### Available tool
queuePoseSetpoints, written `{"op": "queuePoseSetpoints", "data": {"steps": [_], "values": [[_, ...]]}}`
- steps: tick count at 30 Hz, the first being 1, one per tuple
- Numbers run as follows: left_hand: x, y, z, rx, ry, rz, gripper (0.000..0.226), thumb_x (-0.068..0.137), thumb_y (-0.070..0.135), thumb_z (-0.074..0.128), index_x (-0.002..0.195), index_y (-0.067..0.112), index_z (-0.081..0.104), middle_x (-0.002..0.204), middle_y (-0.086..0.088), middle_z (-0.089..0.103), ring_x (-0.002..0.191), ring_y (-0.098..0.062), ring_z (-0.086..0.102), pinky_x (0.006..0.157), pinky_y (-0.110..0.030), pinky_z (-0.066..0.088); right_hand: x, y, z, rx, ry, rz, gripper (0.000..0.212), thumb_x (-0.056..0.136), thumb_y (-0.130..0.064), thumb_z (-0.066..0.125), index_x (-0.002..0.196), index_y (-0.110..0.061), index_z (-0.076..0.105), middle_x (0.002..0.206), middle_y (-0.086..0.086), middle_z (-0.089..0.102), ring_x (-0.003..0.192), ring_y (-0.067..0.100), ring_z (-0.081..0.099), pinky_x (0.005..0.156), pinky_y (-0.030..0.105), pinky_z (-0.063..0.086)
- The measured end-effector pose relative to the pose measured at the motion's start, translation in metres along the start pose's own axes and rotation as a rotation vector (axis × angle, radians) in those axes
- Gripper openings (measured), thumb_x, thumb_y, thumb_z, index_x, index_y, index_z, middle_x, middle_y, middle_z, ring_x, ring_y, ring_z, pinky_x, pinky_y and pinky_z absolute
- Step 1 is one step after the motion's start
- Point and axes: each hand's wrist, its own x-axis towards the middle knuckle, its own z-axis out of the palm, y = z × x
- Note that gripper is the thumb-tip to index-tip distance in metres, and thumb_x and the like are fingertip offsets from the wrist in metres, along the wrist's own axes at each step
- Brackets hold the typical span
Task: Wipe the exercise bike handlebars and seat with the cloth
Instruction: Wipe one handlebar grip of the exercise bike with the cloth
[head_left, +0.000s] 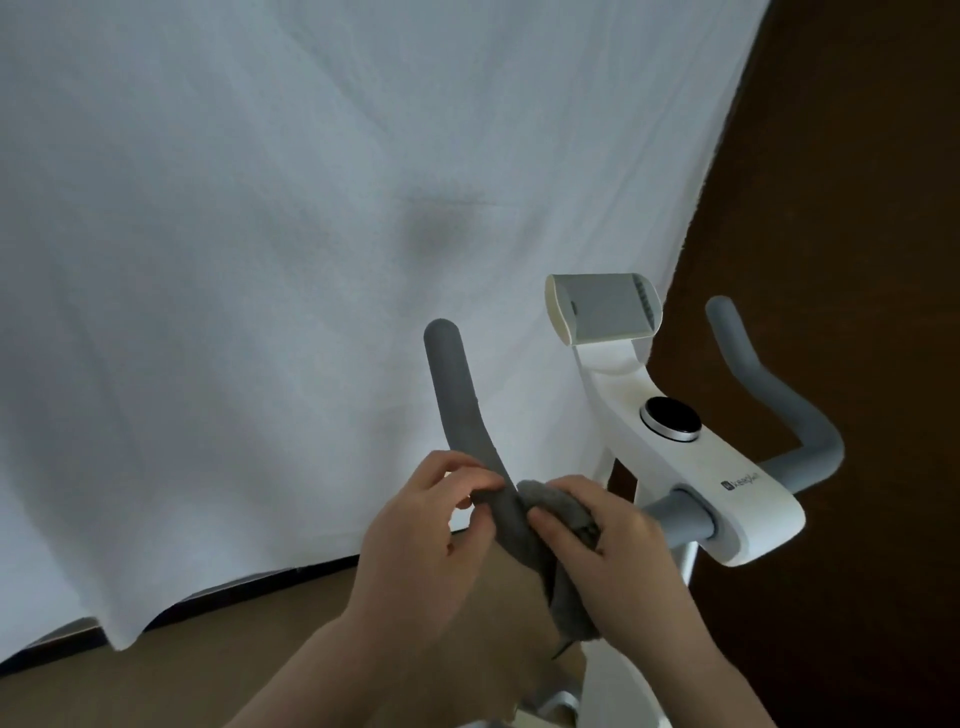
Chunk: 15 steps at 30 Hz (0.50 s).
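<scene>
Cloth (550, 506) around handlebar (457, 410), both hands

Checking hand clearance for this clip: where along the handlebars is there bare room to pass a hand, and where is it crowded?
Free: the upper left grip from its tip down to the hands, and the whole right grip. A gap lies between the left grip and the phone holder. Crowded: the left bend, where the left hand and right hand hold the cloth around the bar.

Dim and soft overall, lit evenly through the translucent white hanging sheet (260, 234). Slightly blurred throughout, with wide-angle bending at the edges. Deep shade on the dark brown wall (857, 156) at right.
</scene>
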Motion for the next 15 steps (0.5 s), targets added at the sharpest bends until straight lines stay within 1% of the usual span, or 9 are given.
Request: {"op": "queuePoseSetpoints", "data": {"steps": [2,3,4,5,6,9,11,12,15], "values": [[0.003,0.001,0.001,0.017,0.027,-0.011,0.029,0.085,0.040,0.043,0.096,0.032,0.068,0.098,0.028,0.054,0.088,0.000,0.058,0.071,-0.015,0.052,0.002,-0.005,-0.003,-0.028,0.021,-0.022,0.008,0.088,-0.040,0.059,0.086,-0.032,0.062,0.062,-0.030,0.050,0.072,-0.001,0.057,0.082,0.036,0.053],[0.004,0.003,0.003,0.029,0.041,-0.016,0.029,0.086,0.039,0.043,0.095,0.030,0.069,0.097,0.025,0.055,0.086,-0.001,0.058,0.071,-0.015,0.052,0.006,-0.009,-0.001,-0.068,0.057,-0.079,0.009,0.089,-0.038,0.059,0.085,-0.031,0.063,0.060,-0.032,0.046,0.068,-0.003,0.055,0.080,0.035,0.053],[0.004,0.005,0.006,0.037,0.058,-0.024,0.029,0.086,0.038,0.043,0.094,0.028,0.069,0.096,0.023,0.056,0.084,-0.002,0.058,0.070,-0.016,0.051,0.010,-0.014,0.001,-0.092,0.055,-0.114,0.010,0.091,-0.039,0.057,0.087,-0.030,0.062,0.062,-0.030,0.047,0.064,-0.002,0.055,0.077,0.033,0.052],[0.003,0.009,0.008,0.043,0.077,-0.041,0.028,0.086,0.037,0.043,0.092,0.026,0.069,0.095,0.021,0.057,0.083,-0.004,0.058,0.069,-0.017,0.051,0.013,-0.016,0.002,-0.089,0.009,-0.114,0.012,0.093,-0.041,0.054,0.091,-0.031,0.061,0.065,-0.026,0.051,0.066,0.000,0.055,0.078,0.031,0.052],[0.002,0.011,0.011,0.046,0.095,-0.056,0.027,0.086,0.035,0.044,0.091,0.025,0.068,0.095,0.021,0.057,0.083,-0.005,0.058,0.068,-0.019,0.051,0.012,-0.012,0.000,-0.076,-0.054,-0.105,0.013,0.095,-0.042,0.051,0.093,-0.032,0.059,0.068,-0.024,0.052,0.069,-0.001,0.054,0.084,0.029,0.049],[-0.003,0.019,0.014,0.049,0.106,-0.110,0.017,0.086,0.033,0.050,0.089,0.028,0.066,0.097,0.022,0.056,0.089,-0.005,0.058,0.067,-0.019,0.052,0.007,0.007,-0.014,-0.099,-0.163,-0.118,0.020,0.092,-0.053,0.037,0.089,-0.040,0.052,0.067,-0.034,0.043,0.063,-0.007,0.049,0.110,0.029,0.026],[-0.004,0.022,0.016,0.061,0.123,-0.142,0.006,0.087,0.030,0.058,0.088,0.029,0.064,0.099,0.023,0.054,0.091,-0.005,0.058,0.069,-0.020,0.052,0.009,0.009,-0.018,-0.103,-0.165,-0.125,0.030,0.088,-0.057,0.031,0.089,-0.039,0.054,0.065,-0.031,0.050,0.062,-0.005,0.052,0.115,0.029,0.015],[-0.003,0.024,0.018,0.073,0.142,-0.153,0.003,0.087,0.027,0.062,0.086,0.029,0.063,0.099,0.022,0.054,0.091,-0.006,0.058,0.069,-0.020,0.051,0.013,0.006,-0.016,-0.096,-0.169,-0.128,0.026,0.091,-0.054,0.034,0.092,-0.038,0.054,0.066,-0.026,0.053,0.063,-0.005,0.052,0.115,0.028,0.015],[-0.001,0.030,0.027,0.100,0.212,-0.201,0.012,0.084,0.018,0.065,0.079,0.027,0.059,0.094,0.018,0.054,0.087,-0.009,0.058,0.069,-0.025,0.051,0.019,-0.004,-0.011,-0.031,-0.180,-0.170,0.010,0.097,-0.039,0.042,0.092,-0.037,0.050,0.067,-0.022,0.048,0.070,-0.005,0.048,0.107,0.030,0.032]]}}
